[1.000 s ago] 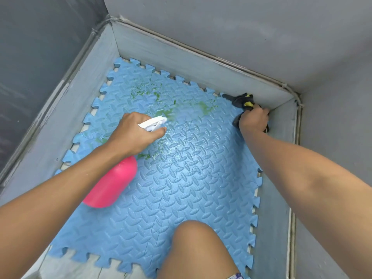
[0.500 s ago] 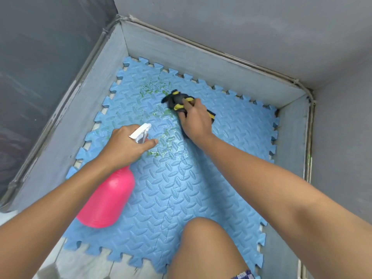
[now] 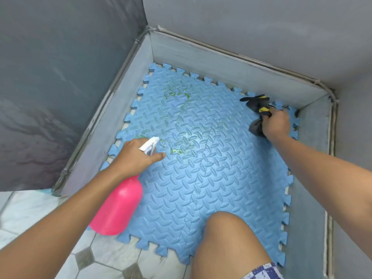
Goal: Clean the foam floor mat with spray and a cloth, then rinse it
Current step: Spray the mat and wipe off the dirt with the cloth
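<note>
Since half a second ago, the right hand (image 3: 276, 124) has swept the cloth (image 3: 256, 103) from the middle of the mat (image 3: 211, 178) to its far right corner, and it grips the cloth there against the foam. The left hand (image 3: 134, 156) grasps the pink bottle (image 3: 118, 208) by its white trigger head over the mat's left edge. Green stains (image 3: 177, 93) mark the mat's far left part. A knee (image 3: 227, 238) rests on its near edge.

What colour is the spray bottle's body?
Bright pink spray bottle with a white trigger head, seen in the head view.
</note>
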Available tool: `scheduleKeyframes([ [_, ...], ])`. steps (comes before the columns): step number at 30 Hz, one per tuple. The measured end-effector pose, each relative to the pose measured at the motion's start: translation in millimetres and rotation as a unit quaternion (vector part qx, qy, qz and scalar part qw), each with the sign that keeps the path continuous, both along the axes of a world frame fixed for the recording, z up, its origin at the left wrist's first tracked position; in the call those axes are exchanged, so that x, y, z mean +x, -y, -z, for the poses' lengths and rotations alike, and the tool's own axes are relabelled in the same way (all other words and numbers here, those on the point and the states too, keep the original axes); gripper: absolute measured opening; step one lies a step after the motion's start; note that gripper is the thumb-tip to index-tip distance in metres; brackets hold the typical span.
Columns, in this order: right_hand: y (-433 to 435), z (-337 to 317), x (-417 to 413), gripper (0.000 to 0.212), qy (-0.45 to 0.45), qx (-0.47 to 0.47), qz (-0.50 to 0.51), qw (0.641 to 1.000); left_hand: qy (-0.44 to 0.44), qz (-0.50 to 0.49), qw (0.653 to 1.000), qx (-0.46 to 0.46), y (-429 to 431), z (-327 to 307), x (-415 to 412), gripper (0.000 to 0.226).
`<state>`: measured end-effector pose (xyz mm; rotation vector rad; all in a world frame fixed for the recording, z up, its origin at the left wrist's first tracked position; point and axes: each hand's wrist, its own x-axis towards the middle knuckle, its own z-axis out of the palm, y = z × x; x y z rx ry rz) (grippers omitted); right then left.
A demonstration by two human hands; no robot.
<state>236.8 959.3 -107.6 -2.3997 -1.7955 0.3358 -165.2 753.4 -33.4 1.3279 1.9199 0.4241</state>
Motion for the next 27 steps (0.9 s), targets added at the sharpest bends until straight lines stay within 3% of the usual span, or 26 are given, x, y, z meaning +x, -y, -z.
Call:
scheduleKeyframes([
  [8,46,1,-78,0.043,-0.049,0.019,0.033,0.998,-0.04,-0.087,0.995,0.039,33,-11,-23,0.058],
  [11,77,1,-136,0.041,-0.068,0.025,-0.046,0.996,-0.052,-0.096,0.991,0.072,36,-16,-33,0.055],
  [14,122,0,-201,0.041,-0.063,0.024,-0.187,0.98,-0.059,-0.104,0.987,0.103,40,-19,-41,0.053],
  [17,179,0,-254,0.048,-0.074,0.017,-0.352,0.933,-0.066,-0.116,0.982,0.131,46,-19,-50,0.047],
  [20,224,5,-273,0.056,-0.064,0.005,-0.516,0.854,-0.07,-0.127,0.979,0.144,48,-19,-56,0.047],
  [22,222,11,-261,0.058,-0.058,0.01,-0.602,0.796,-0.067,-0.126,0.979,0.144,50,-20,-58,0.05],
  [24,197,8,-236,0.054,-0.054,0.017,-0.636,0.77,-0.063,-0.127,0.98,0.141,50,-21,-59,0.05],
  [25,178,7,-218,0.05,-0.051,0.022,-0.626,0.778,-0.062,-0.128,0.98,0.14,50,-22,-59,0.05],
  [27,131,2,-174,0.045,-0.035,0.024,-0.553,0.832,-0.063,-0.129,0.98,0.137,50,-22,-57,0.052],
])
